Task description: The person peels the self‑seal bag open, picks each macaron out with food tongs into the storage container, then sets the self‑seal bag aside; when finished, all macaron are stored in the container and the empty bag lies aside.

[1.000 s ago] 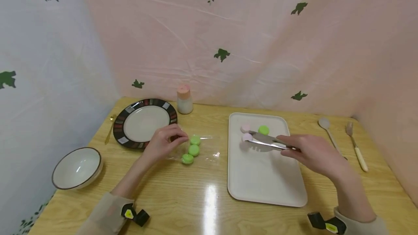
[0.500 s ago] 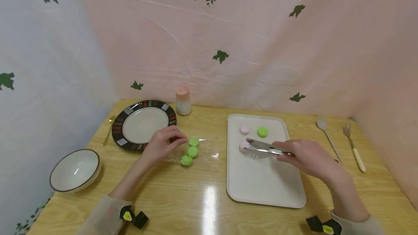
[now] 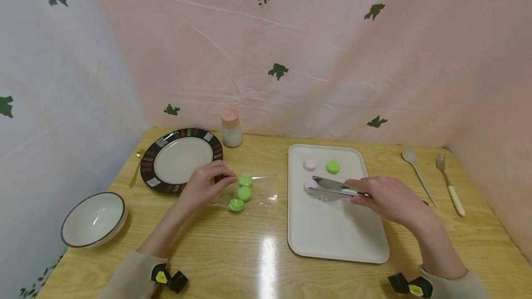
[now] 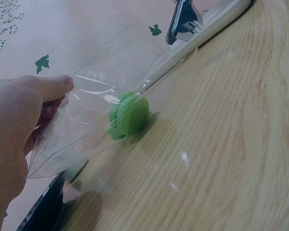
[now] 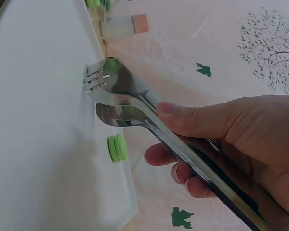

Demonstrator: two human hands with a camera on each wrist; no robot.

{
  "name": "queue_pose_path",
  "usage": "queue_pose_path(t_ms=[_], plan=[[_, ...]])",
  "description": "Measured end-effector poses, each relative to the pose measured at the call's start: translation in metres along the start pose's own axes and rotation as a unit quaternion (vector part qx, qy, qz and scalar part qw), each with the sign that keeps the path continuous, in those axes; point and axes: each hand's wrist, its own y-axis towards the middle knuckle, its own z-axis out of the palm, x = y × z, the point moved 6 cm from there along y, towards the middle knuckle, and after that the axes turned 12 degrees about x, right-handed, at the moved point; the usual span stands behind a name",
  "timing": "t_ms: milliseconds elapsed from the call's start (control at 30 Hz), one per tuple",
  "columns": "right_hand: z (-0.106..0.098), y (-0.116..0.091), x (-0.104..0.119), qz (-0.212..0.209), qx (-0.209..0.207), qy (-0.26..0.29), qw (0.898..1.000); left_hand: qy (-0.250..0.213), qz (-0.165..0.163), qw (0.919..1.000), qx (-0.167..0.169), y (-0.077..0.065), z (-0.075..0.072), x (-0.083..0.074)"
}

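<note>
My left hand (image 3: pixel 208 181) pinches the edge of a clear plastic bag (image 4: pixel 62 139) lying on the table. Inside the bag are several green macarons (image 3: pixel 244 193) in a row. My right hand (image 3: pixel 392 197) grips metal serving tongs (image 5: pixel 168 134), one arm of which ends in fork tines. Low over the white tray (image 3: pixel 336 232), the tong ends are at a pale pink macaron (image 3: pixel 310 184); whether they squeeze it I cannot tell. Farther back on the tray sit another pale pink macaron (image 3: pixel 309 164) and a green macaron (image 3: pixel 333 166).
A dark-rimmed plate (image 3: pixel 183 160) stands behind my left hand, beside a pink-capped shaker (image 3: pixel 231 128). On the left are a white bowl (image 3: pixel 93 219) and a small gold spoon (image 3: pixel 135 172). A spoon (image 3: pixel 417 172) and fork (image 3: pixel 450 186) lie right of the tray.
The tongs and the pink macaron at their ends have moved toward me, away from the other pink macaron, then stayed nearly still. My left hand keeps its place on the bag.
</note>
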Motion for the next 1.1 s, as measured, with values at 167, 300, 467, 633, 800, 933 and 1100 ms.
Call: queue_pose_path(t_ms=[167,300,467,633,800,933,1100], plan=[[0.0002,0.0002,-0.0005,0.001,-0.002,-0.001,1.0,-0.005,0.006,1.0,-0.004,0.0,0.0,-0.0009],[0.0004,0.0002,-0.0012,0.002,-0.001,-0.001,1.0,-0.011,0.009,0.9999,-0.005,0.0001,0.0001,-0.0007],[0.0004,-0.0003,-0.0021,0.004,0.003,0.002,1.0,-0.011,0.013,0.9998,-0.005,0.0,0.0004,0.0],[0.0004,-0.0005,-0.0027,0.007,0.007,0.006,1.0,-0.012,0.013,0.9998,-0.003,0.0002,0.0003,-0.0005],[0.0,-0.0004,-0.0024,0.007,0.004,0.001,1.0,-0.014,0.009,0.9999,-0.003,0.0006,0.0003,-0.0013],[0.0001,-0.0001,-0.0025,0.01,0.006,0.001,1.0,-0.015,0.004,0.9999,-0.006,0.0007,0.0005,-0.0019],[0.0009,0.0003,-0.0027,0.013,0.012,0.003,1.0,-0.014,-0.003,0.9999,-0.007,0.0012,-0.0002,-0.0066]])
